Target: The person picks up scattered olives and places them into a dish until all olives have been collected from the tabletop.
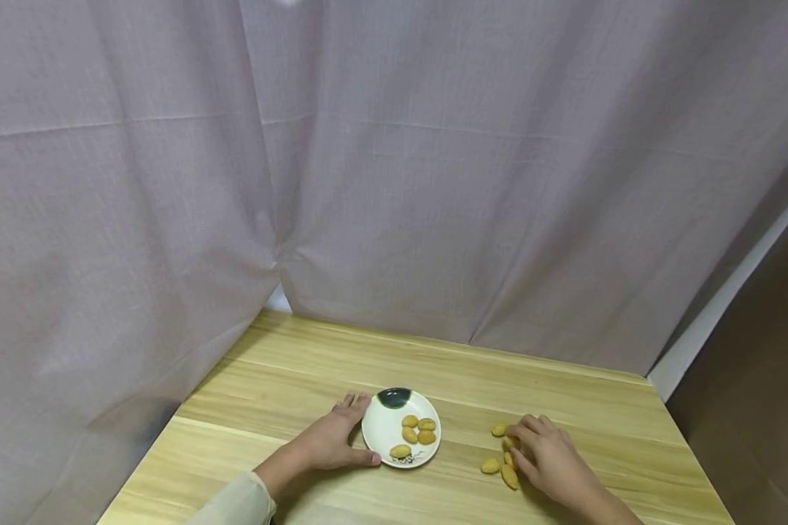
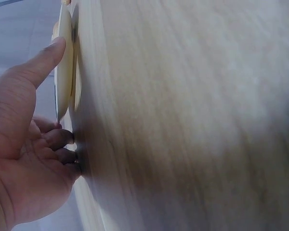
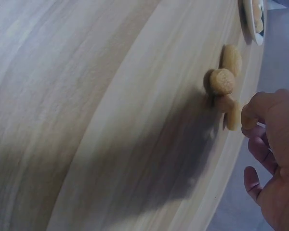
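Note:
A round white plate (image 1: 381, 437) with a dark green patch on its rim lies on the wooden table, with several small oval yellow-brown snack pieces (image 1: 410, 435) on it. My left hand (image 1: 335, 437) holds the plate's left edge, thumb at the near rim and fingers at the far side. To the right of the plate, my right hand (image 1: 554, 463) is over a loose group of similar pieces (image 1: 490, 465). Its thumb and forefinger pinch one snack piece (image 3: 249, 121), partly hidden by the fingers. The other pieces (image 3: 232, 60) lie close beside the fingertips.
The wooden table (image 1: 289, 394) ends at a grey curtain (image 1: 433, 219) behind and to the left. A dark brown panel (image 1: 755, 379) stands at the right. Bare tabletop separates the plate from the loose pieces.

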Action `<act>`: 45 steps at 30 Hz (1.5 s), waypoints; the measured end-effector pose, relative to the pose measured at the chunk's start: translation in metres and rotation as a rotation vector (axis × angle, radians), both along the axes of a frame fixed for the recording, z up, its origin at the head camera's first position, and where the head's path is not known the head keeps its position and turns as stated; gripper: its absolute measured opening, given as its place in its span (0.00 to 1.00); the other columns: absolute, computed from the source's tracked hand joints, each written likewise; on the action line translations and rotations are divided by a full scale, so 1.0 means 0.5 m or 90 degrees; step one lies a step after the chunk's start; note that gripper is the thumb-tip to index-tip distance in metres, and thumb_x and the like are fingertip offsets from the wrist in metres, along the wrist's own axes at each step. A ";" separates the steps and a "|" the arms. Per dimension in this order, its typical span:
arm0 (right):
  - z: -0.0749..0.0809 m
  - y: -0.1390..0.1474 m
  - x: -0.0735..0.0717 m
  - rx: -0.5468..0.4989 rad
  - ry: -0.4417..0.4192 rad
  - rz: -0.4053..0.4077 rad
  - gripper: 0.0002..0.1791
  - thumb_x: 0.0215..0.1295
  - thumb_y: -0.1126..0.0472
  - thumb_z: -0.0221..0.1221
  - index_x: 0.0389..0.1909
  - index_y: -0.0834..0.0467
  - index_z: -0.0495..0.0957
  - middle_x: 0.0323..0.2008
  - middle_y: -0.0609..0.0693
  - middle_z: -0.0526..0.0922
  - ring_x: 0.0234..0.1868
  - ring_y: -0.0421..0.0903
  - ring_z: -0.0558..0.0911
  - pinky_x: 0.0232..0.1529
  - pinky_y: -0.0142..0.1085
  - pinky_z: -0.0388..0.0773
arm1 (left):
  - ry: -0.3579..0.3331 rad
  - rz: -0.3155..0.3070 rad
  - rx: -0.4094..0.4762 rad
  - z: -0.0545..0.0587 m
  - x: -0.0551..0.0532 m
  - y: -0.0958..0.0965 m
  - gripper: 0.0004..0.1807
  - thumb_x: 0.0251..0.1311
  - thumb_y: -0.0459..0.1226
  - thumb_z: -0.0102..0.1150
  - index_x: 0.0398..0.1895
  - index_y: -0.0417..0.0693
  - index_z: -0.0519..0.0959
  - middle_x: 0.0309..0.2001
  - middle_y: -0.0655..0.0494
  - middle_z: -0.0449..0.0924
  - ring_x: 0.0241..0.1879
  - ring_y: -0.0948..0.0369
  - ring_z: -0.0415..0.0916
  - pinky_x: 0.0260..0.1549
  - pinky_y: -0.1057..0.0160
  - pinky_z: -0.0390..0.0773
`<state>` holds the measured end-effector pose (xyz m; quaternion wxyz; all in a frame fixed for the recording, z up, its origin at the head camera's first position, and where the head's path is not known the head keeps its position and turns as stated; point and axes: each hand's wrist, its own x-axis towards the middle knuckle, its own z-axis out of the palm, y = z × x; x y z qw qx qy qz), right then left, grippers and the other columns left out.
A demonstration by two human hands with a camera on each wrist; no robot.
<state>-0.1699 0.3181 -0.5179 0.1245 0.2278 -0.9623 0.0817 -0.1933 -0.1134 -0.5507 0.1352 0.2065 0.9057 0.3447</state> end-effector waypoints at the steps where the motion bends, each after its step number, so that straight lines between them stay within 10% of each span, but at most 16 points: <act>1: 0.002 -0.004 0.000 -0.004 0.010 0.006 0.14 0.63 0.60 0.79 0.49 0.50 0.91 0.45 0.37 0.86 0.42 0.36 0.78 0.37 0.31 0.70 | 0.000 0.000 -0.001 0.000 0.000 0.000 0.67 0.60 0.65 0.77 0.90 0.42 0.53 0.90 0.41 0.50 0.91 0.37 0.42 0.85 0.30 0.54; 8: 0.016 -0.030 -0.001 -0.022 0.073 0.056 0.15 0.61 0.60 0.81 0.48 0.50 0.91 0.45 0.38 0.86 0.42 0.35 0.78 0.38 0.32 0.74 | 0.009 -0.007 -0.009 0.000 -0.003 0.000 0.67 0.60 0.65 0.77 0.90 0.40 0.54 0.90 0.39 0.51 0.90 0.37 0.43 0.86 0.30 0.54; 34: 0.037 -0.132 -0.021 -0.046 0.030 0.117 0.16 0.62 0.60 0.80 0.50 0.52 0.90 0.46 0.40 0.89 0.45 0.36 0.77 0.42 0.33 0.74 | 0.008 -0.003 -0.013 0.001 -0.001 0.003 0.66 0.60 0.66 0.77 0.90 0.43 0.54 0.90 0.40 0.51 0.90 0.36 0.43 0.85 0.30 0.54; 45: 0.031 -0.184 -0.031 -0.053 0.014 0.136 0.15 0.64 0.57 0.79 0.51 0.52 0.90 0.46 0.41 0.89 0.47 0.38 0.79 0.48 0.57 0.88 | 0.010 -0.005 -0.010 -0.001 -0.001 0.001 0.67 0.60 0.66 0.76 0.90 0.42 0.54 0.90 0.40 0.50 0.90 0.37 0.43 0.85 0.29 0.55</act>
